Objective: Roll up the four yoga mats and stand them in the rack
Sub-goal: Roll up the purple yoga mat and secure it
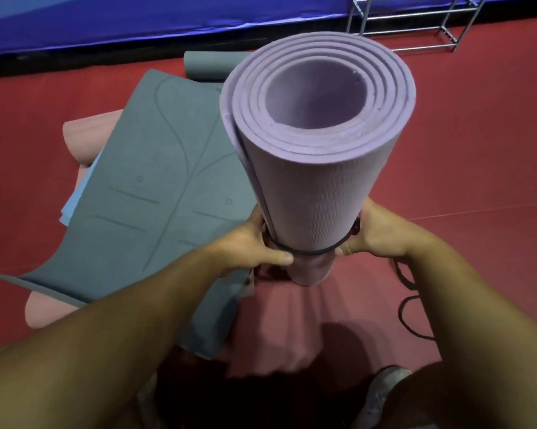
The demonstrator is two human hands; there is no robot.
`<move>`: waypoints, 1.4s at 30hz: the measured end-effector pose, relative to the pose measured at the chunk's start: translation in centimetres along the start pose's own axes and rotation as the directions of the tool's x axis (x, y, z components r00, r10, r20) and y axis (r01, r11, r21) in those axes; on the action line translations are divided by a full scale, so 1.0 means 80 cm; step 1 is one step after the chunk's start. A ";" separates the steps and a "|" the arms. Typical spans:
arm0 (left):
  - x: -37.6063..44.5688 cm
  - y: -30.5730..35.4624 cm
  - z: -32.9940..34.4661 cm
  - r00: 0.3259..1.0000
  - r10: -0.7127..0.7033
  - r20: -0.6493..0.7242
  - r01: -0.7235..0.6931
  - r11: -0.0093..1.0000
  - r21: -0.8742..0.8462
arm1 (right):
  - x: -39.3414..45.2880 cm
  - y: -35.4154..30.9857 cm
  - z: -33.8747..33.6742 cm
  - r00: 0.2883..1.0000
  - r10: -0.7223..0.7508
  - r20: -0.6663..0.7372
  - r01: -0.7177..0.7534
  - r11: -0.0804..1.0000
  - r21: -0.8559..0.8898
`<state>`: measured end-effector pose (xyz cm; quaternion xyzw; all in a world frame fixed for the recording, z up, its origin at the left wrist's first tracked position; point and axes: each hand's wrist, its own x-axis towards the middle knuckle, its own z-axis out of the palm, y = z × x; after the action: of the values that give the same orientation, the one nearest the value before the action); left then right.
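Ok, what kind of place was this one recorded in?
Probably a gym or exercise studio: a red padded floor, a blue crash pad along the far edge, a metal rack, and yoga mats such as the rolled purple mat.

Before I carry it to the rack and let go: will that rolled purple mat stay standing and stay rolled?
The purple mat is foam, so probably light. It stands tall on a narrow end, so likely tippy if released. The black cord rings only its lower part, held by the left hand and right hand; the top may loosen.
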<state>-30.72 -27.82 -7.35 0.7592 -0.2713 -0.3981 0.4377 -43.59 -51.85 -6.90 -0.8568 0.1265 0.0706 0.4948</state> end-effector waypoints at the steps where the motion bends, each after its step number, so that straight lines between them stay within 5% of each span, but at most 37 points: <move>1: 0.006 -0.003 -0.005 1.000 -0.006 -0.018 0.006 1.000 -0.008 | 0.009 0.001 -0.004 1.000 -0.012 0.025 0.012 1.000 0.021; 6: 0.053 -0.010 -0.024 0.996 -0.020 -0.088 0.017 0.999 -0.030 | 0.059 0.005 -0.011 0.999 -0.015 0.050 0.011 0.995 0.097; 12: 0.090 0.069 -0.064 0.993 0.020 -0.114 -0.014 0.999 0.053 | 0.081 -0.021 -0.051 0.988 -0.027 -0.153 0.038 0.997 0.069; 15: 0.095 0.146 -0.082 0.993 0.023 -0.120 0.013 0.957 0.290 | 0.068 -0.052 -0.103 0.975 0.019 -0.222 0.003 0.995 0.097; 21: 0.082 0.390 -0.088 0.995 0.088 -0.051 -0.057 0.897 0.439 | -0.011 -0.161 -0.258 0.942 0.143 -0.304 -0.084 0.976 0.198; 25: 0.064 0.576 -0.068 0.991 0.135 -0.015 -0.121 0.930 0.348 | -0.076 -0.235 -0.389 0.921 0.232 -0.313 -0.137 0.945 0.298; 29: 0.074 0.706 -0.054 0.992 0.130 0.001 -0.126 0.957 0.263 | -0.109 -0.309 -0.523 0.891 0.150 -0.428 -0.046 0.969 0.243; 35: 0.124 0.811 -0.062 0.994 0.093 -0.055 -0.088 0.991 0.097 | -0.093 -0.378 -0.658 0.885 0.030 -0.465 0.058 0.983 0.172; 42: 0.274 0.851 -0.109 0.985 0.137 -0.103 -0.146 0.985 -0.088 | 0.040 -0.371 -0.751 0.891 0.091 -0.444 0.012 0.975 0.224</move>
<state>-15.92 -72.52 47.18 0.7345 -0.2838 -0.3412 0.5134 -32.24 -90.13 47.01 -0.7868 0.2623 -0.1348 0.5422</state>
